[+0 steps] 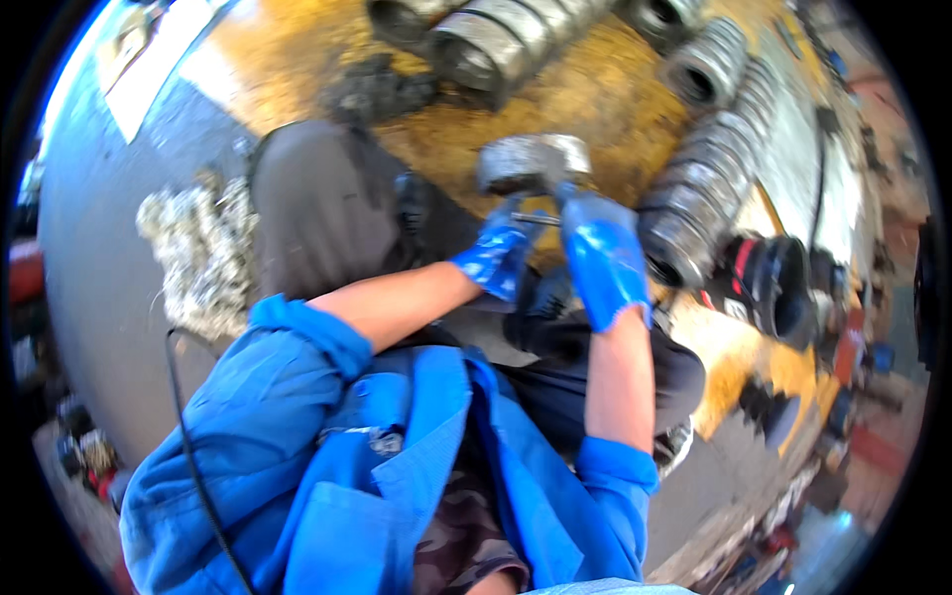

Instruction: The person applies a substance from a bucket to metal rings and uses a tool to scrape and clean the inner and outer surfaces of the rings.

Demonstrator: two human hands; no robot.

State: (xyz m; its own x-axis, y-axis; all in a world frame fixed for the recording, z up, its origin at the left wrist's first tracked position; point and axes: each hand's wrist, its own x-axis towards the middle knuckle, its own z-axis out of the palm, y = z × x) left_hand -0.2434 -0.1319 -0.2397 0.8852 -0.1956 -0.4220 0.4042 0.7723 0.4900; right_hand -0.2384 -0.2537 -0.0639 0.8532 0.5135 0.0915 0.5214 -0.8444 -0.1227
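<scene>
Both my hands wear blue gloves. My left hand [501,250] is closed round a short, thin metal rod [536,218], which sticks out toward the right glove. My right hand [603,248] is closed just right of it, with blurred fingertips at a grey metal part in front of the ring; what they grip is not clear. Right ahead of both hands a short, thick metal ring [511,164] sits on the yellow-stained floor [615,129].
Rows of metal rings lie to the right [709,178] and at the top [516,40]. A dark clump [377,89] lies beyond my left knee. Left of that knee is a pile of pale thread waste [203,253]. A black cylindrical part [778,288] stands at the right.
</scene>
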